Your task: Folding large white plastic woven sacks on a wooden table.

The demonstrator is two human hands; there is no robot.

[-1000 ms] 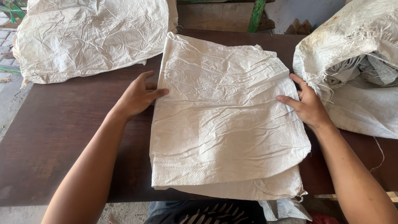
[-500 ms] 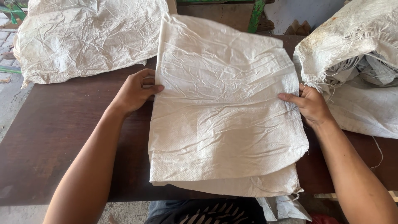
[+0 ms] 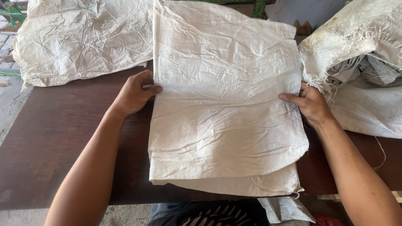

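Note:
A white woven plastic sack [image 3: 226, 104] lies flat on the dark brown table [image 3: 54, 142] in front of me, its near end folded over a lower layer. My left hand [image 3: 134, 93] pinches the sack's left edge at mid-length. On the opposite side my right hand [image 3: 312, 104] grips the right edge. The sack's far half stretches away from me beyond both hands.
A crumpled white sack [image 3: 83, 39] lies at the table's far left. A heap of frayed white sacks [image 3: 360, 58] sits on the right, close to my right hand. Green metal parts [image 3: 259, 8] show beyond the table. The table's near edge runs just before my lap.
The far part of the sack has been spread away from me, so it now reaches further across the table. Both hands stay on its side edges.

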